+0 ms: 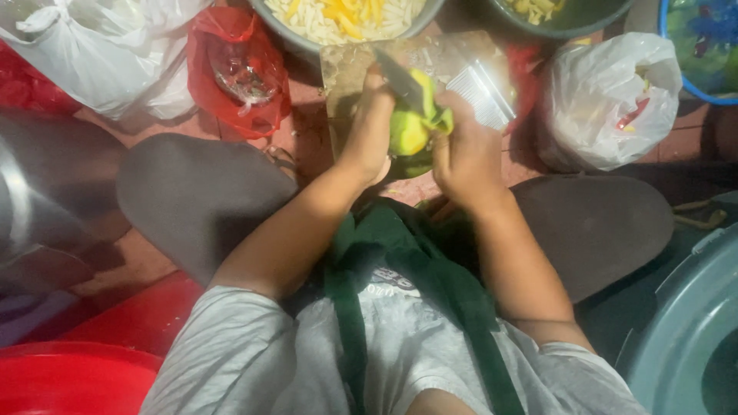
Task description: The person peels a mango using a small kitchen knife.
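Note:
My left hand [369,131] grips a green mango [407,137] whose flesh shows yellow where it is peeled. My right hand [465,157] is closed on a knife; its dark blade [400,77] points up and to the left across the top of the fruit. A strip of green-yellow peel [434,111] curls off beside the blade. Both hands meet above the floor between my spread knees. The knife's handle is hidden inside my right fist.
A metal bowl [307,38] of pale yellow cut strips stands just beyond the hands, with a dark bowl [573,27] to its right. White bags [607,100] [100,54], a red bag [238,69], a red basin [69,376] and a grey tub [684,330] ring me.

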